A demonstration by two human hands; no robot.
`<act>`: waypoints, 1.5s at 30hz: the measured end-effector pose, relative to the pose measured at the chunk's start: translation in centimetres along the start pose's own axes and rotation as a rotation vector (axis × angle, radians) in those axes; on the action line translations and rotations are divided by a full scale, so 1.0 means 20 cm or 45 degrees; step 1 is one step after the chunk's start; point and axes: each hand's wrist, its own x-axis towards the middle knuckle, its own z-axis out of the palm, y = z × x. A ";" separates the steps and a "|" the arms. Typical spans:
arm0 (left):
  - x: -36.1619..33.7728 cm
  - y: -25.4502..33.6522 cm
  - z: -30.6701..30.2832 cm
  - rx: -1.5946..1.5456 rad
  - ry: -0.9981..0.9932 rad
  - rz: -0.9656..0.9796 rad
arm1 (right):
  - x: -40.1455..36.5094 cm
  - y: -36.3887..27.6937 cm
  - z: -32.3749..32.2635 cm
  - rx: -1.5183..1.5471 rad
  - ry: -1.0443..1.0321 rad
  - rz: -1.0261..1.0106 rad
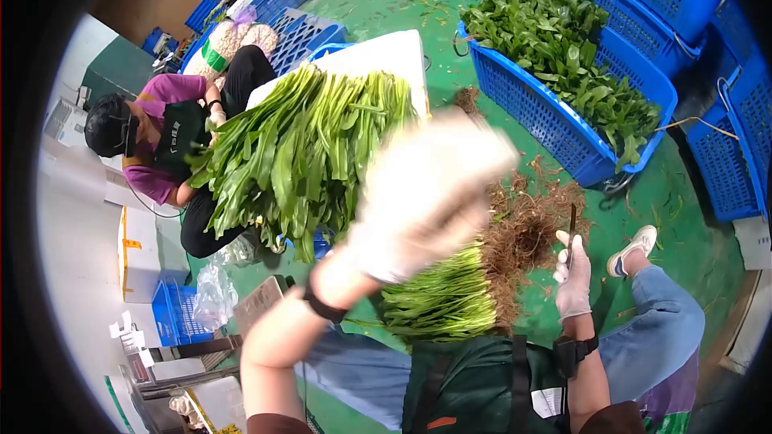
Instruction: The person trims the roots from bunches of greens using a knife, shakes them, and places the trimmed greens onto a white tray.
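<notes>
Nearest my camera: left hand point(430, 197), raised, blurred; I cannot tell its fingers' opening or grip. Right hand point(572, 283): fingers closed on slim dark tool point(572, 225). Rooted greens point(442, 293): just beyond apron point(466, 382), roots point(500, 289) rightward. Leafy greens point(297, 145): heaped on white box point(408, 52). Blue crate point(515, 100): holding leaves point(563, 72).

Roots point(540, 229) between greens point(442, 297) and crate point(531, 116)

The right hand point(572, 288) grips a thin knife point(572, 227); brown roots point(527, 229) lie between it and the blurred left hand point(434, 193), long-leafed greens point(297, 137) beyond the left.
</notes>
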 end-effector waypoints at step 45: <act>-0.62 0.05 0.64 -2.082 -0.655 -1.719 | -0.24 0.02 0.11 -0.452 -0.272 -0.673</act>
